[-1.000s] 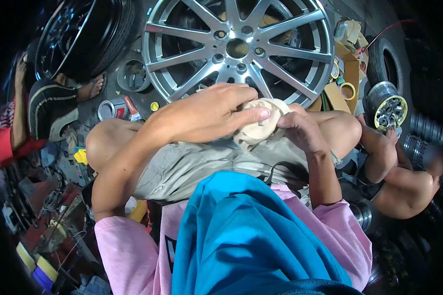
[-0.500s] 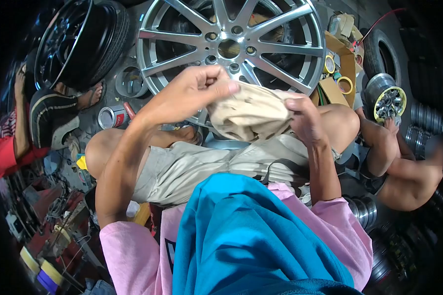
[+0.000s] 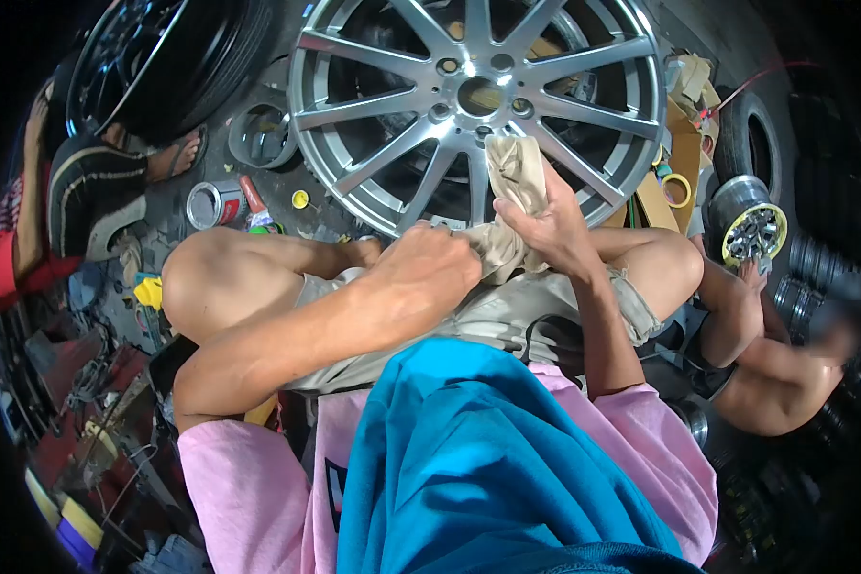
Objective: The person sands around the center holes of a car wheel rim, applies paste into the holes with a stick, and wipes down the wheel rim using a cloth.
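A beige cloth (image 3: 518, 170) is bunched between my two hands, above my lap. My left hand (image 3: 430, 271) is closed in a fist around its lower end. My right hand (image 3: 551, 222) grips the middle of the cloth, thumb across it, and a folded end sticks up past the fingers. Just beyond my hands lies a large silver alloy wheel (image 3: 421, 105) with many spokes; the cloth's upper end overlaps its near spokes in view. Whether the cloth touches the wheel I cannot tell.
At the left are a dark wheel with tyre (image 3: 177, 72), an open tin can (image 3: 215, 203) and a seated person's leg (image 3: 100, 187). To the right stand a cardboard box (image 3: 681, 143) with tape rolls, a small chrome wheel (image 3: 751, 225) and a crouching person (image 3: 770, 373).
My left hand has moved down toward my lap and closed into a fist. The cloth, spread out before, is now bunched lengthwise, with one end raised in my right hand.
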Tool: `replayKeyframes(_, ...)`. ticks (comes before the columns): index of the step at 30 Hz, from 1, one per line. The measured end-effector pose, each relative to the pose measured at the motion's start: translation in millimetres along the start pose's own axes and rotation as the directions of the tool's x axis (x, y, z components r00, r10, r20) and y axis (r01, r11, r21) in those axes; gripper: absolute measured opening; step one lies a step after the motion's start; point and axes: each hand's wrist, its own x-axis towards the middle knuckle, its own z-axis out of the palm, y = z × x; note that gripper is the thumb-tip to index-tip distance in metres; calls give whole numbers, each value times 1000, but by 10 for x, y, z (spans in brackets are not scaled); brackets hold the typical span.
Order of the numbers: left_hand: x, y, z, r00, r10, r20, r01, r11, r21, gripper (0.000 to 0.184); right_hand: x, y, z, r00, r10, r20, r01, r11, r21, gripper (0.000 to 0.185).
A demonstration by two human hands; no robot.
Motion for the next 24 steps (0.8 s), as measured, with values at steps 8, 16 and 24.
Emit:
replayKeyframes(8,-226,-309,-178,938,36,-344,-18,998,56,16,209,-157,-322,970,121,-211,-50,948,313,45)
replayKeyframes(16,-132,-364,-593,932,-259,-254,280,959,51,29,-4,-792,-1062,969,-235,-74,218,672,708,47)
replayKeyframes(24,-239,-432,-1031,918,-297,-263,305,952,-13,29,-528,-876,-329,966,112,235,-153,974,166,35)
